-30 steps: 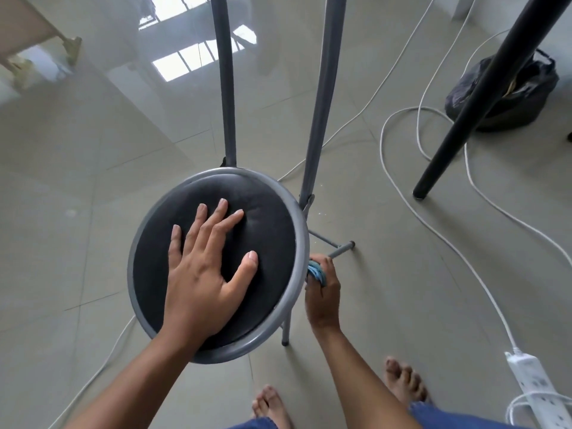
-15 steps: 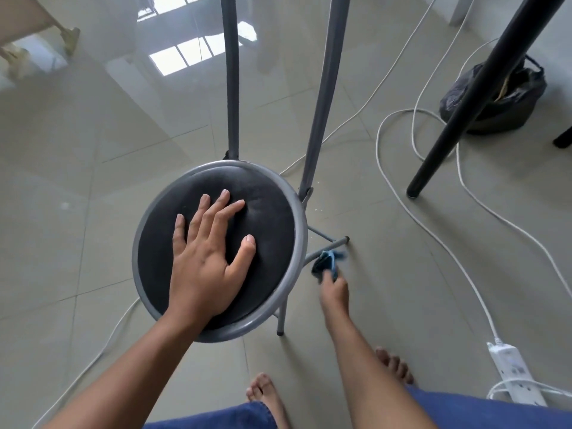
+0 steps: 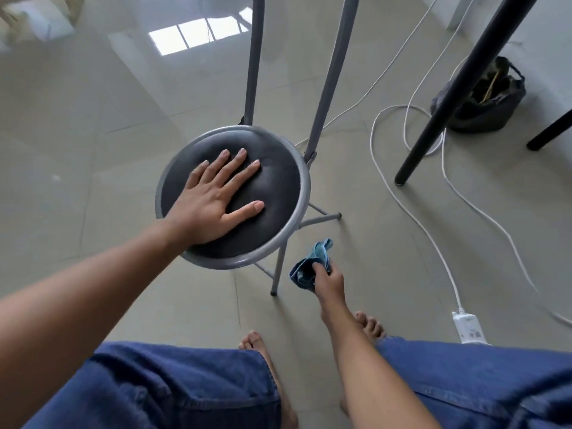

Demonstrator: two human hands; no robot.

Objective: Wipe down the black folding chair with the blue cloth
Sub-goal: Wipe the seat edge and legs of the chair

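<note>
Two hands engaged: left hand [image 3: 213,205] flat, released, steadying black round padded chair [image 3: 278,181]; right hand [image 3: 329,281] fingers grasping crumpled blue cloth [image 3: 309,266]; frame legs likely next.

Black padded chair seat [image 3: 275,181] faintly sheened, grey metal frame [image 3: 305,193] satin, blue cloth [image 3: 309,267] soft, tiled floor [image 3: 93,150] glossy

A home room — glossy tiled floor [image 3: 93,212], power strip [image 3: 469,329], bare feet [image 3: 257,342].

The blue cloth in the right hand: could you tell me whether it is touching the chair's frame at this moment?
Apart. In the head view, the blue cloth, bunched in the right hand, shows bare floor tile between it and the chair's front leg and crossbar.
</note>
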